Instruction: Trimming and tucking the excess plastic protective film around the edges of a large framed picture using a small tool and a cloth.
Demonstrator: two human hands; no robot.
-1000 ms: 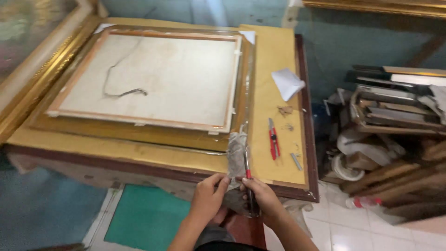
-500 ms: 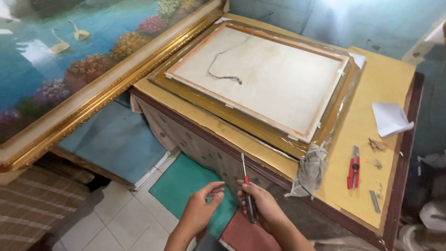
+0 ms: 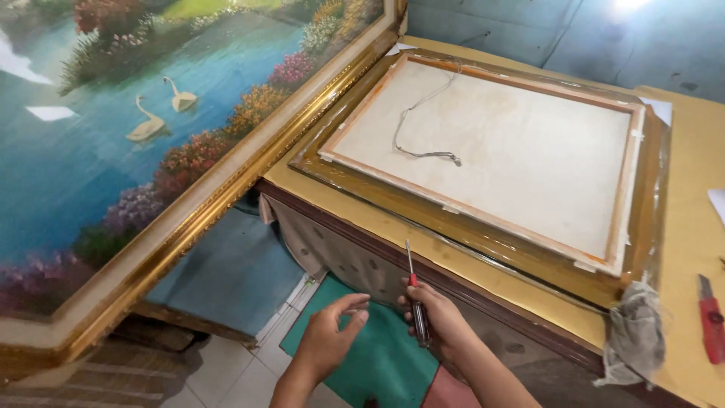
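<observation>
1. Head view: right hand [image 3: 438, 321] closed round screwdriver [image 3: 414, 298] handle, shaft up, just off the table [image 3: 483, 283] edge. Left hand [image 3: 332, 340] open, empty, close beside.
2. Probably light, rigid, slim; best gripped at handle.

Two hands: the left hand [image 3: 332, 336] with fingers spread, holding nothing, the right hand [image 3: 438, 321] wrapped round one screwdriver [image 3: 414, 298]. One table [image 3: 483, 261]. One face-down frame [image 3: 491, 143] on it, with one wire [image 3: 423, 125] on its back. One rag [image 3: 634, 332]. One red cutter [image 3: 710, 321]. One large painting [image 3: 128, 128], showing two swans [image 3: 162, 113]
</observation>
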